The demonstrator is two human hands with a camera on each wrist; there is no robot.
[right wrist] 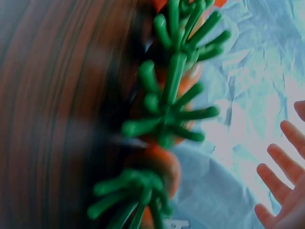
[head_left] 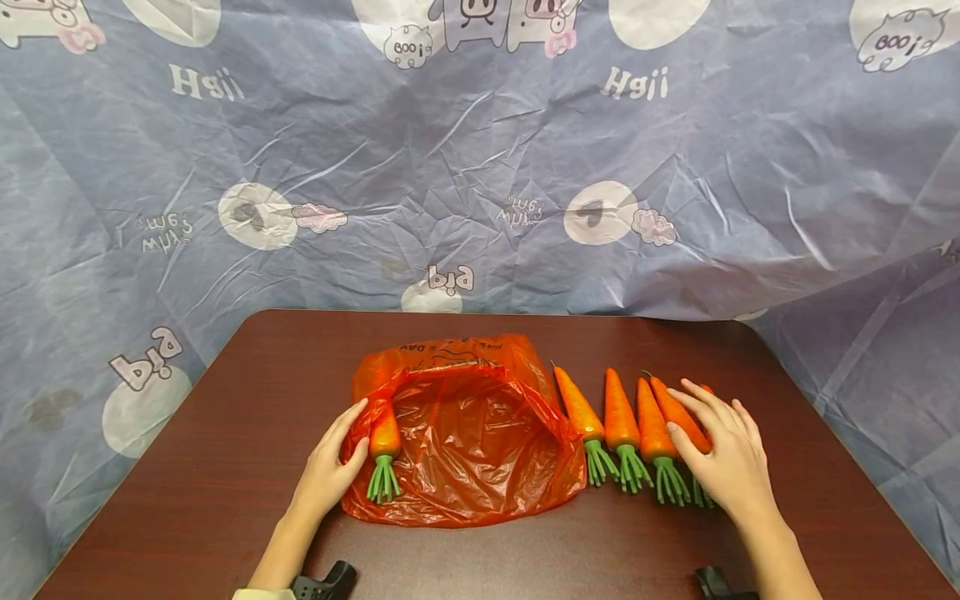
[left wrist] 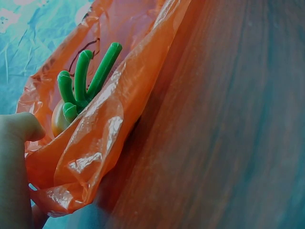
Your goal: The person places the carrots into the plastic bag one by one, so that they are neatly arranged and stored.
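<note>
Red, thin plastic makes up the bag [head_left: 472, 450], which lies on the counter [head_left: 247, 400] with its mouth gaping toward six o'clock, taking the counter's far edge as twelve. At the bag's nine o'clock, the left hand [head_left: 330, 462] pinches the mouth's edge between thumb and fingers. Just inside that edge lies the bagged carrot [head_left: 386, 437], its tip toward twelve under the film and its green stems toward six, within the mouth.

At the bag's three o'clock comes the row of loose carrots, stems nearest six. The first carrot [head_left: 579, 408] leans toward eleven right by the bag's edge; whether they touch I cannot tell. Next is the second carrot [head_left: 621, 412], pointing to twelve, then the third carrot [head_left: 655, 421] and the fourth carrot [head_left: 670, 404], tilted toward eleven and partly covered. A scrap of orange behind the fingers suggests a fifth.

Over the row's three o'clock end, the right hand [head_left: 727, 454] is spread and grasps nothing; contact with a carrot is unclear.

The work looks to be partway: one carrot visibly in the bag, at least four outside it, the mouth spread wide.
</note>
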